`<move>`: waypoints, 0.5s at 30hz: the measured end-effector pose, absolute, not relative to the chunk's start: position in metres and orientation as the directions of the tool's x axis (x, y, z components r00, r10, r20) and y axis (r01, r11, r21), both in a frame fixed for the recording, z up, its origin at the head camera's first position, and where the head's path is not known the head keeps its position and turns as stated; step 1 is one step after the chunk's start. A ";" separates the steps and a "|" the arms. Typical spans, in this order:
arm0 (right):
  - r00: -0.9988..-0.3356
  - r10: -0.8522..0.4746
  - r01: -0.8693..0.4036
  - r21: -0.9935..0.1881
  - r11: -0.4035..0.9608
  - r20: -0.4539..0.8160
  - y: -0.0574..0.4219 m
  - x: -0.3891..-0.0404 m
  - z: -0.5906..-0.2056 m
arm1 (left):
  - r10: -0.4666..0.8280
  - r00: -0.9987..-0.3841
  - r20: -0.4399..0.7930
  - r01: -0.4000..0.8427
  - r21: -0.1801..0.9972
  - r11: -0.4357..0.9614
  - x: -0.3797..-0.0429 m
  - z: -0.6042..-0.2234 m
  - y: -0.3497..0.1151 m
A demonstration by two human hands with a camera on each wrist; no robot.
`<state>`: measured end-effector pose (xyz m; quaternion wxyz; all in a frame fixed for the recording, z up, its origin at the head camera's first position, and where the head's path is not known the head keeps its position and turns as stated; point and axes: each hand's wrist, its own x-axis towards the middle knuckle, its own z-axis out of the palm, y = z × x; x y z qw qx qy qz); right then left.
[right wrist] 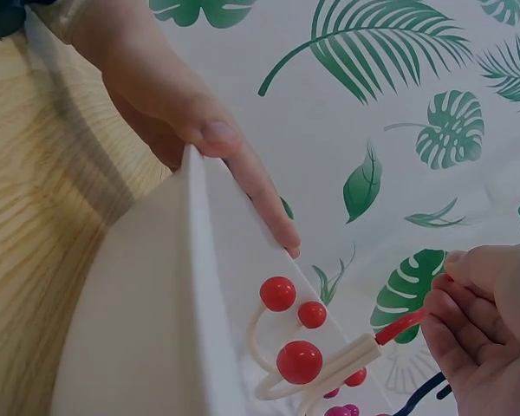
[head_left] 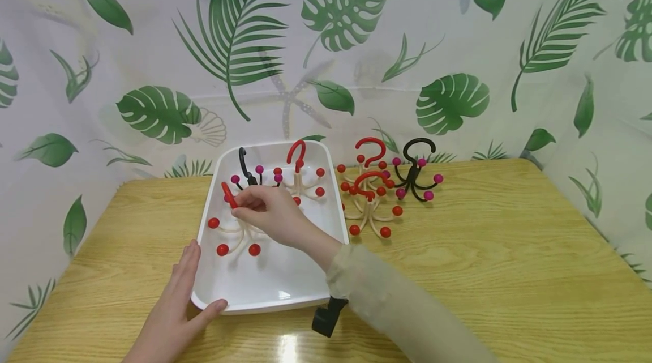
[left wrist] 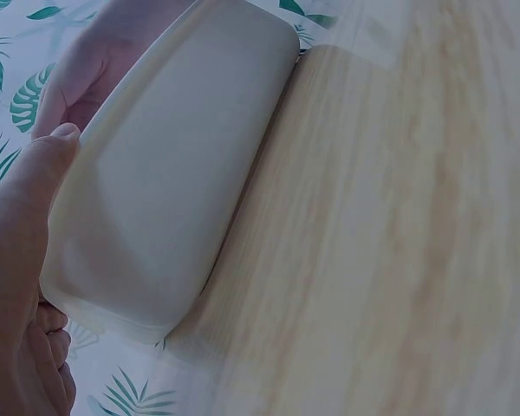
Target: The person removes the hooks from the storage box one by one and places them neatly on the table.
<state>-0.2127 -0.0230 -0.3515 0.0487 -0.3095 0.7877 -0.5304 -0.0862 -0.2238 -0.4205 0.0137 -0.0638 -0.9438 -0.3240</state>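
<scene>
My right hand (head_left: 277, 213) pinches the red hook top of a cream-armed claw hanger (head_left: 228, 195) with red ball tips. Its arms stand over the left part of a white tray (head_left: 300, 272); the hand hides some of them. In the right wrist view the red top of this hanger (right wrist: 399, 327) runs into the curled fingers. My left hand (head_left: 175, 295) rests at the tray's near left corner, thumb on the near rim, fingers extended along the left side. Behind the right hand, a black claw hanger (head_left: 243, 162) with pink tips and another red-topped hanger (head_left: 297, 179) sit in the tray.
Right of the tray, two red-topped cream hangers (head_left: 370, 204) overlap on the wooden table (head_left: 484, 267), beside a black hanger (head_left: 413, 173) with pink tips. A leaf-print cloth (head_left: 356, 97) rises behind the table. A small black device (head_left: 326, 320) hangs below the right wrist.
</scene>
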 end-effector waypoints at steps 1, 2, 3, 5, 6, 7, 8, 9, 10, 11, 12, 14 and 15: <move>-0.801 -0.543 -0.439 -0.864 0.246 0.252 -0.021 -0.211 -0.351 | 0.110 -0.992 0.066 0.127 0.608 0.784 -0.086 -0.421 -0.224; -0.798 -0.548 -0.441 -0.863 0.247 0.252 -0.020 -0.210 -0.351 | 0.109 -0.992 0.066 0.127 0.607 0.784 -0.086 -0.421 -0.224; -0.794 -0.552 -0.449 -0.858 0.249 0.255 -0.018 -0.208 -0.351 | 0.111 -0.991 0.071 0.132 0.607 0.784 -0.086 -0.421 -0.224; -0.783 -0.563 -0.470 -0.844 0.258 0.264 -0.014 -0.205 -0.350 | 0.122 -0.988 0.096 0.155 0.612 0.776 -0.086 -0.422 -0.224; -0.778 -0.566 -0.481 -0.837 0.261 0.271 -0.012 -0.203 -0.350 | 0.126 -0.986 0.108 0.166 0.612 0.773 -0.086 -0.423 -0.224; -0.773 -0.568 -0.493 -0.831 0.260 0.281 -0.010 -0.202 -0.349 | 0.130 -0.985 0.117 0.175 0.614 0.770 -0.085 -0.424 -0.225; -0.768 -0.569 -0.503 -0.826 0.255 0.292 -0.008 -0.201 -0.349 | 0.136 -0.982 0.130 0.187 0.616 0.765 -0.085 -0.424 -0.225; -0.764 -0.570 -0.511 -0.822 0.250 0.302 -0.006 -0.199 -0.348 | 0.138 -0.980 0.140 0.196 0.615 0.764 -0.085 -0.424 -0.225; -0.761 -0.569 -0.518 -0.820 0.244 0.312 -0.003 -0.198 -0.347 | 0.139 -0.979 0.146 0.200 0.614 0.764 -0.085 -0.425 -0.225; -0.759 -0.567 -0.523 -0.819 0.237 0.320 -0.001 -0.197 -0.347 | 0.138 -0.980 0.142 0.196 0.612 0.766 -0.085 -0.424 -0.225; -0.756 -0.566 -0.528 -0.817 0.230 0.329 0.001 -0.196 -0.346 | 0.134 -0.982 0.134 0.188 0.611 0.769 -0.085 -0.424 -0.225; -0.749 -0.567 -0.540 -0.811 0.224 0.343 0.005 -0.193 -0.343 | 0.131 -0.983 0.131 0.184 0.611 0.770 -0.085 -0.424 -0.225; -0.746 -0.569 -0.548 -0.806 0.226 0.347 0.007 -0.192 -0.342 | 0.129 -0.983 0.127 0.180 0.610 0.772 -0.085 -0.424 -0.225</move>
